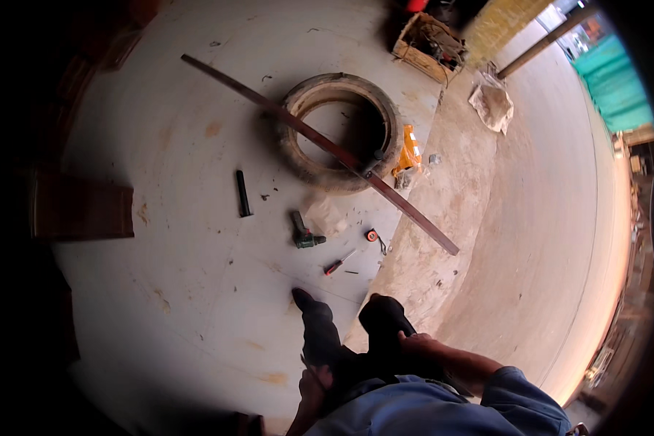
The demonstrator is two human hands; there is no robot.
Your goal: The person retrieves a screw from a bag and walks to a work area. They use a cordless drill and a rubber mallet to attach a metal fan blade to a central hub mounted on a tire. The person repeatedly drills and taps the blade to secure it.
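Observation:
My left hand is closed at my left thigh, apparently gathering the dark trousers; its fingers are partly in shadow. Farther forward, my right hand is closed on the cloth near my right knee. Ahead of my feet lie a screwdriver with a red and black handle, a small red tape measure and a dark green cordless drill. Beyond these, a worn tyre lies flat. A long reddish-brown metal bar crosses over it, with a small clamp-like fitting on the bar.
A black rod-like tool lies left of the drill, beside a clear plastic bag. Right of the tyre is an orange package. A wooden crate of scrap and a pale sack stand farther off. Dark furniture stands left.

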